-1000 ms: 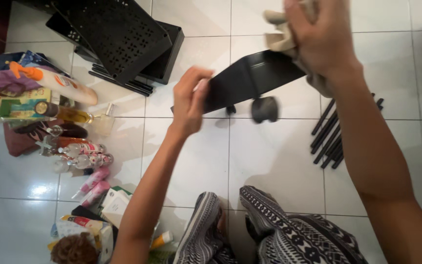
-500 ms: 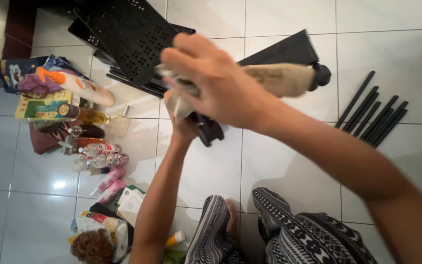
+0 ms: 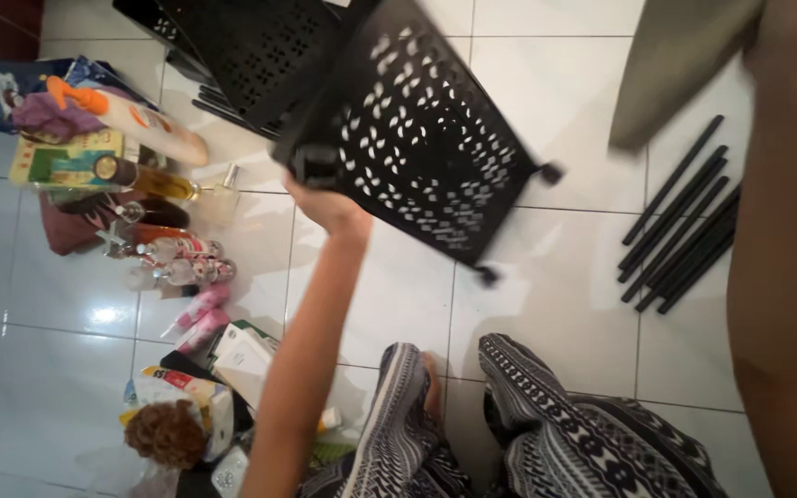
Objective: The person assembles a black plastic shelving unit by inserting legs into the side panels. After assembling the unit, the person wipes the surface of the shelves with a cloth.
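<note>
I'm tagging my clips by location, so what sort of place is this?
Probably a room in a home, with someone sitting on the white tiled floor. Toiletry bottles and small household items lie in a loose pile at one side, and black perforated shelf trays and black poles lie about, one tray in the left hand.

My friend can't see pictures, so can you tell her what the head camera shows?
A person sitting on a white tiled floor holds up a black perforated shelf tray with their left hand. Their right arm fills the right edge, the hand out of view. Black rods lie to the right, and bottles and packets are scattered to the left.
</note>
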